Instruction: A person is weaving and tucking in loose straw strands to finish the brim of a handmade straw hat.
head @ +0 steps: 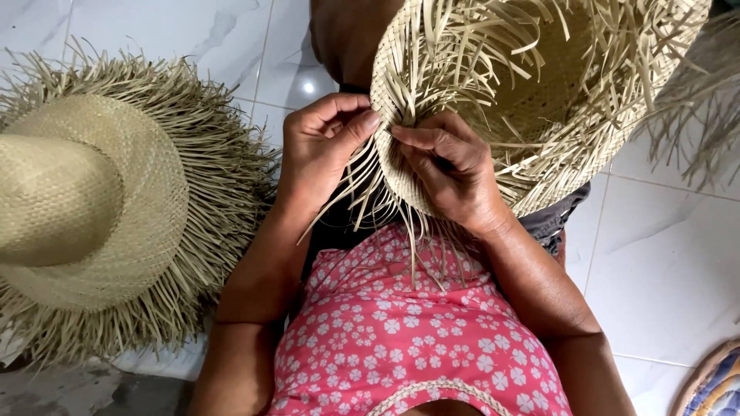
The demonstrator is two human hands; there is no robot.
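Far left: a woven straw hat [92, 208] lies crown-up on the white tiled floor [671, 277], its crown and brim closely plaited and a thick fringe of loose straw ends standing out all round the brim edge; fringe untrimmed, edge not bound, as far as this view shows. Centre: the left hand [320, 146] is at the rim of a second, unfinished straw hat [539, 92], thumb and forefinger pressed together on a few loose straw strands [351, 189] that hang from the weave; the other fingers are curled in. Just beside it, the right hand [451, 173] lies on the same rim, forefinger laid flat along the woven edge and thumb tucked under, pinching the plait where the strands leave it; the two hands almost touch. The unfinished hat is held above the lap, opening turned toward the camera, over a pink flowered garment [408, 331]. Judgement: crown and most of the brim wall are already woven; the rim is open, with many free ends sticking into and out of the bowl, so the edge weave is what remains. Far right: more loose straw [697, 115] hangs over the floor, and a patterned mat edge [713, 385] shows at the corner.
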